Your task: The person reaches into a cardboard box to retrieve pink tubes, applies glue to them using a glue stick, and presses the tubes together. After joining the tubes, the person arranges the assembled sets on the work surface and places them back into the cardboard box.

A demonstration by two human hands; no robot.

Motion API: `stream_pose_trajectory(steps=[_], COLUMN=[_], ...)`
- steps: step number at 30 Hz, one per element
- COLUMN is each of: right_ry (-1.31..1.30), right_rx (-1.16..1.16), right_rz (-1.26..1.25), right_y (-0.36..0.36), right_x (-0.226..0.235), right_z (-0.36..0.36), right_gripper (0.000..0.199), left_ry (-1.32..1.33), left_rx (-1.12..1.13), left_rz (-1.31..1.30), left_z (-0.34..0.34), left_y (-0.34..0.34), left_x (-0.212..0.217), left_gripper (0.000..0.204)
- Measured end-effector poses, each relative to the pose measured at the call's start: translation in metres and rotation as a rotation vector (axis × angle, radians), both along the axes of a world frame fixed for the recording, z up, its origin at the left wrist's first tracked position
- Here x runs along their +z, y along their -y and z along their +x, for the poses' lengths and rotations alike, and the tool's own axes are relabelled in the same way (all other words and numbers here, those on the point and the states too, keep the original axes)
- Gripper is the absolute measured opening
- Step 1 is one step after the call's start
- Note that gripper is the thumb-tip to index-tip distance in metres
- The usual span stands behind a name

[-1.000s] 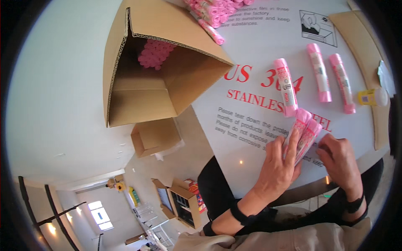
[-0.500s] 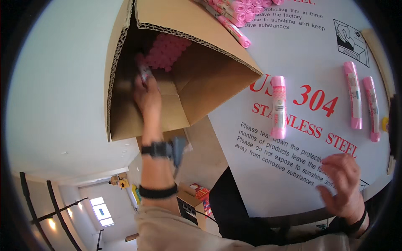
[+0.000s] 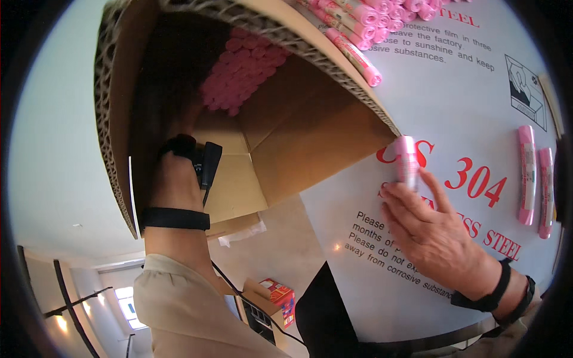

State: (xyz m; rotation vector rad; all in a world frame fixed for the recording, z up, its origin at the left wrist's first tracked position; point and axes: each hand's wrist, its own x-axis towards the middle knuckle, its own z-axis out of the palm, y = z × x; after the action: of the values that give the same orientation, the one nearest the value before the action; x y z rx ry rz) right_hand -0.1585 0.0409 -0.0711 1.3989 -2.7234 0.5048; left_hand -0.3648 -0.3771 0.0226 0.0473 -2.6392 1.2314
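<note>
My left hand (image 3: 190,118) reaches deep into an open cardboard box (image 3: 322,131). Dark shadow hides its fingers and anything in them. Close by inside the box, pink plastic bag rolls (image 3: 245,68) are stacked with their ends facing out. My right hand (image 3: 427,230) is closed round the lower part of a single pink bag roll (image 3: 406,156) with a pale label. That roll is just beside the box's right corner, over a printed grey-white table surface (image 3: 382,292).
Two more bag rolls, one (image 3: 526,176) beside another (image 3: 545,194), lie at the right. A pile of rolls (image 3: 373,21) is behind the box, with a loose roll (image 3: 355,56) along its near side. Below, a red carton (image 3: 279,296) is on the floor.
My left hand has gone deeper into the box, and the roll it held is now lost in shadow. My right hand has moved up and left from the bare surface onto the single roll.
</note>
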Motion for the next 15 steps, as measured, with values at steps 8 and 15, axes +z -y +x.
stream_pose_trajectory(steps=[8, 15], right_ry=[0.168, 0.237], right_rx=[-0.235, -0.305], right_rz=[-0.126, -0.21], right_y=[-0.036, -0.048], right_x=[-0.001, -0.015], right_z=[0.019, 0.021], right_gripper=[0.052, 0.076], left_ry=[0.018, 0.06], left_rx=[-0.049, -0.116], left_rz=[0.153, 0.3], left_z=[-0.032, 0.006], left_y=[0.0, -0.011], left_x=[0.012, -0.004], left_gripper=[0.034, 0.034])
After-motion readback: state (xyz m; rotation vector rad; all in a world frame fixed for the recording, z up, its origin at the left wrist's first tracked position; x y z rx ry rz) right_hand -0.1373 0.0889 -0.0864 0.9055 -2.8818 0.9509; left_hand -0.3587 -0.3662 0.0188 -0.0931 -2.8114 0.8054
